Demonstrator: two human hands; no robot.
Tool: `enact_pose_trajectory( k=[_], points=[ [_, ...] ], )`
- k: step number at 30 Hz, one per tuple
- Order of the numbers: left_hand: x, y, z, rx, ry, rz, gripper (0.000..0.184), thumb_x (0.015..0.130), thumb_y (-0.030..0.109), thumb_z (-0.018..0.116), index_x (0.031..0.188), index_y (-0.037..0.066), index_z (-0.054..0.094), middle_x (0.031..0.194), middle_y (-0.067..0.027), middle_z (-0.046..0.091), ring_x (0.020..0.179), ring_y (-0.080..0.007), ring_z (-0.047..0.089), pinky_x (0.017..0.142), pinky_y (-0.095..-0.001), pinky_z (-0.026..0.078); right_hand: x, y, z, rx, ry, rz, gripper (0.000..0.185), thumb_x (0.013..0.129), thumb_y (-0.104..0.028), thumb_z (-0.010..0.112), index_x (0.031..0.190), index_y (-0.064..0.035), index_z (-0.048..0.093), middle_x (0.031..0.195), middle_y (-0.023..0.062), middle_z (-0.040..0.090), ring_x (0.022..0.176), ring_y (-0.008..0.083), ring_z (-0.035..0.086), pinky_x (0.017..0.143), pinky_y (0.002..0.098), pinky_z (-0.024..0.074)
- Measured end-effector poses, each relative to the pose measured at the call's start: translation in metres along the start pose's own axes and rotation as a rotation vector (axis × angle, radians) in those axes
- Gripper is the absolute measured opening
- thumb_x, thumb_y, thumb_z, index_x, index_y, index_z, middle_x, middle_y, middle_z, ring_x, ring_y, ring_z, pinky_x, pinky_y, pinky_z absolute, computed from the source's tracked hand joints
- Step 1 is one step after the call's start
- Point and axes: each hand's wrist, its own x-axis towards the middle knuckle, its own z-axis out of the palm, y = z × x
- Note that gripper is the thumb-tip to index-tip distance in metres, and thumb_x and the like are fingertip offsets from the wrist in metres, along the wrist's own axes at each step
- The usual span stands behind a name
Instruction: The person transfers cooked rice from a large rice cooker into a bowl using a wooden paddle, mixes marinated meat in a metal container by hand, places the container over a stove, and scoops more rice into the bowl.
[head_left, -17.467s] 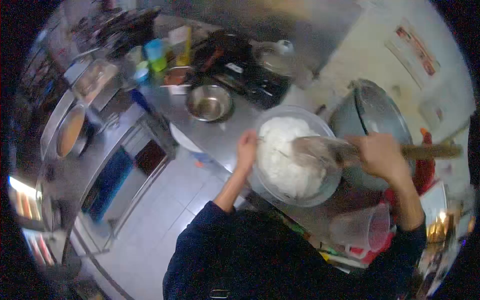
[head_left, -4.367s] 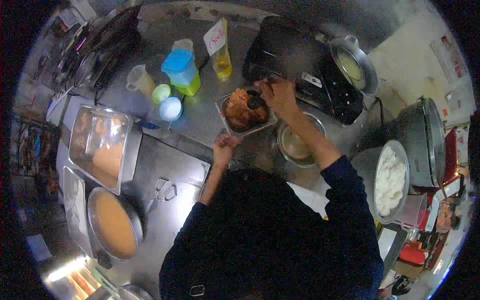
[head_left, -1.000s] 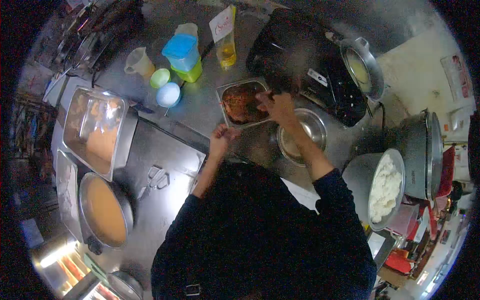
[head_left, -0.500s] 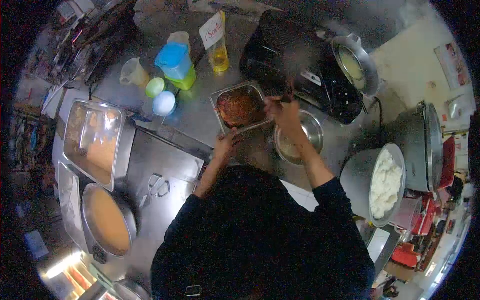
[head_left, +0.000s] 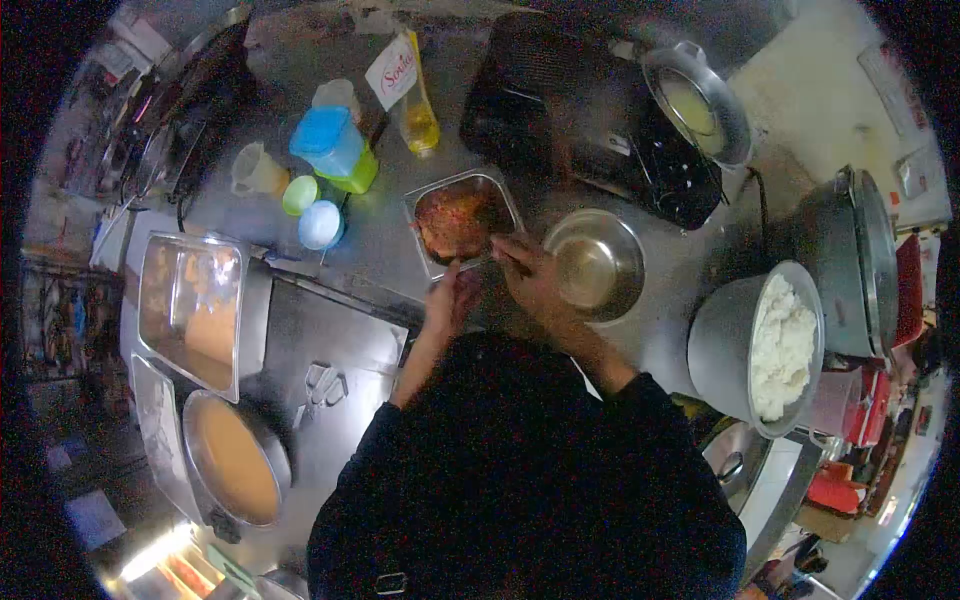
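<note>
A square metal pan holds reddish-brown food, seemingly coated in sauce or spice. My left hand grips the near rim of this pan, its fingertips at the edge. At the pan's near right corner is my right hand, fingers closed in a pinch. Something slim and dark seems to sit between those fingers, but blur and shadow hide what it is. Just right of that hand stands a round steel bowl with a little pale liquid in the bottom.
Behind the pan stand an oil bottle, a blue-lidded container and small cups. A black appliance lies back right. A pot of white rice is right; a bowl of orange liquid and scissors are left.
My right hand has moved left and toward me, from beside the bowl to the pan's near corner. My left hand stays at the near rim. The whole view has shifted slightly.
</note>
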Motion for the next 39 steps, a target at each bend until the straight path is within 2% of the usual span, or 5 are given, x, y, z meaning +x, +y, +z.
enact_pose_trajectory(
  k=[11,25,34,37,39],
  points=[
    [0.007,0.004,0.028,-0.030,-0.089,0.042,0.034,0.089,0.031,0.039,0.108,0.003,0.045,0.099,-0.0144,0.059,0.083,-0.0191,0.060,0.069,-0.0289,0.049,-0.005,0.025,0.010,0.215,-0.030,-0.045,0.022,0.080,-0.012,0.058,0.101,-0.0081,0.061,0.095,0.0133,0.059,0.086,0.0226,0.058,0.073,0.0292,0.0458],
    [0.028,0.006,-0.007,-0.117,0.003,-0.098,0.033,0.081,0.023,0.043,0.104,0.000,0.044,0.079,-0.0161,0.061,0.045,-0.0111,0.048,0.038,-0.0203,0.040,0.002,-0.014,-0.051,0.257,0.177,0.067,0.015,0.082,-0.010,0.056,0.093,0.0002,0.060,0.093,0.0089,0.062,0.078,0.0152,0.060,0.071,0.0266,0.0484],
    [0.010,0.005,0.007,0.156,0.317,0.212,0.027,0.083,0.013,0.049,0.106,0.000,0.043,0.089,-0.0117,0.057,0.073,-0.0213,0.061,0.053,-0.0285,0.049,0.001,-0.016,-0.055,0.531,0.259,0.164,0.014,0.083,-0.007,0.054,0.091,0.0039,0.058,0.091,0.0117,0.061,0.080,0.0179,0.061,0.070,0.0268,0.0504],
    [0.016,-0.015,0.026,0.078,0.380,0.695,0.034,0.078,0.007,0.055,0.109,-0.001,0.044,0.097,-0.0110,0.055,0.087,-0.0227,0.057,0.068,-0.0332,0.048,0.001,-0.014,-0.049,0.590,0.259,0.232,0.015,0.083,-0.007,0.054,0.092,0.0037,0.058,0.090,0.0118,0.061,0.080,0.0177,0.061,0.070,0.0264,0.0504],
    [0.008,-0.009,0.040,-0.060,0.285,0.747,0.034,0.075,0.003,0.056,0.108,0.000,0.047,0.104,-0.0102,0.054,0.095,-0.0243,0.052,0.079,-0.0386,0.044,0.003,-0.012,-0.050,0.495,0.206,0.219,0.016,0.083,-0.008,0.054,0.094,0.0031,0.058,0.090,0.0119,0.061,0.080,0.0171,0.061,0.069,0.0264,0.0504]
  ],
)
